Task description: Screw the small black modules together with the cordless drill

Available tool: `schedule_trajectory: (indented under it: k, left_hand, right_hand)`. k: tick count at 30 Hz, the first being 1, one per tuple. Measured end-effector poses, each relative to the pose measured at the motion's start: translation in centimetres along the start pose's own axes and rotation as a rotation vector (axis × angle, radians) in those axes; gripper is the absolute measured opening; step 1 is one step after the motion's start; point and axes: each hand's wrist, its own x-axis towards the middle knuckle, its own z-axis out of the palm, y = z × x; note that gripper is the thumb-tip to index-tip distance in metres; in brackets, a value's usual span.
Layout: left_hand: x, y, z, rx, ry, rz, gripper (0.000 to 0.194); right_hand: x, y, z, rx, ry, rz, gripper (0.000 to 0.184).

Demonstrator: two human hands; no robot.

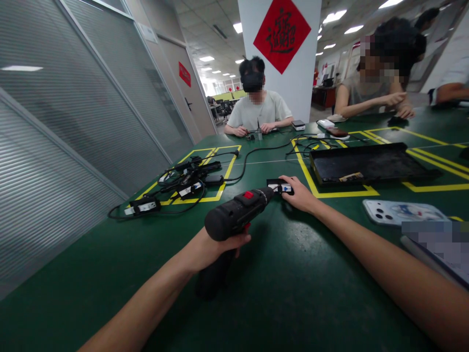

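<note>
apparently mid-job, our left hand (216, 248) grips the drill (234, 215), centre frame, nose at the black block (280, 187) our right hand (301, 194) pinches; whether the corded blocks (189, 189), middle left, are done, we cannot tell.

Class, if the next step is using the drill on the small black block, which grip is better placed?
Probably the left: the left grip holds the drill, close to its red trigger, with the nose toward the block. The right grip is occupied, holding that block.
</note>
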Motion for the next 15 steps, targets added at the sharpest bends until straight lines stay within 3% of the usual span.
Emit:
schedule_trajectory:
  k: [15]
  left_hand:
    - [0.0,0.33,0.12,-0.079,-0.024,0.005,0.036]
  right_hand:
    - [-0.13,-0.13,-0.01,0.006,0.008,0.008,0.053]
